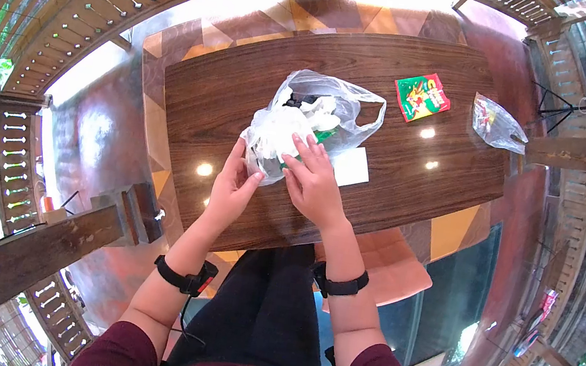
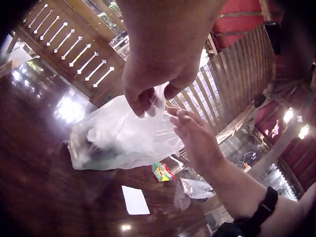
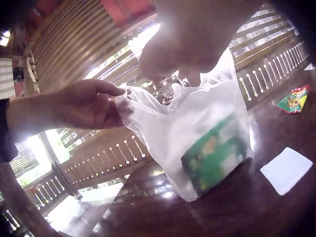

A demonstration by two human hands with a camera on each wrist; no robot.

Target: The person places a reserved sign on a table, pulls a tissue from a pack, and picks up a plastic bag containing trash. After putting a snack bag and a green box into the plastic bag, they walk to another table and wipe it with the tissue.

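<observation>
A translucent white plastic bag (image 1: 276, 129) stands on the wooden table in front of me, its mouth toward me and one handle loop spread to the right. Through its side in the right wrist view shows a green pack (image 3: 217, 153), blurred by the plastic; dark and white items also show inside in the head view. My left hand (image 1: 233, 191) pinches the bag's rim on the left between thumb and fingers. At the rim's near right side, my right hand (image 1: 316, 190) holds the plastic with its fingertips, close beside the left.
Right of the bag lies a white card (image 1: 353, 167). Farther back on the table (image 1: 249, 70) are a green and red packet (image 1: 422, 97) and a small clear bag (image 1: 497, 124) near the right edge. A pink chair (image 1: 387, 265) stands at the near side.
</observation>
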